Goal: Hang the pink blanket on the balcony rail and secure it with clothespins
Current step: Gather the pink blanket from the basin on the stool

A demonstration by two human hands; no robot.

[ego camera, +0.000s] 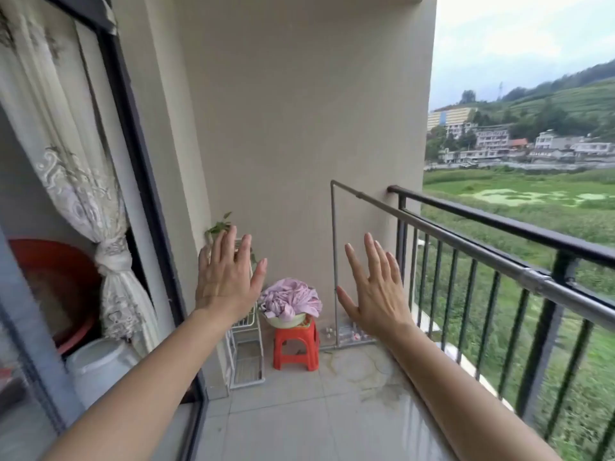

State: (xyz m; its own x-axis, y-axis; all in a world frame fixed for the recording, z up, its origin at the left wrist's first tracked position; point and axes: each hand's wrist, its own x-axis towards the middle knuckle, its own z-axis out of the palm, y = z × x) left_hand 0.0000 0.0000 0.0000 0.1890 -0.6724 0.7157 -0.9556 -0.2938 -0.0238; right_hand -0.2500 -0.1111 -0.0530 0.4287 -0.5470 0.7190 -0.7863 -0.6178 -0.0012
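Observation:
The pink blanket (290, 298) lies bunched in a pale basin (288, 320) on a red plastic stool (295, 347) at the far end of the balcony, against the wall. My left hand (226, 277) and my right hand (376, 287) are held up in front of me with fingers spread, palms away, holding nothing. The blanket shows between them, well beyond both. The black balcony rail (499, 224) runs along the right side. A grey metal drying bar (466, 244) runs just inside it. Small clothespins (346, 332) seem to lie on the floor by the bar's post.
A white wire rack (246, 354) stands left of the stool, with a small plant (218, 226) above it. A dark-framed glass door (139, 181) with a lace curtain lines the left side. Behind the glass are a red basin (56, 287) and a white bucket (100, 367). The tiled floor (299, 410) stretches ahead.

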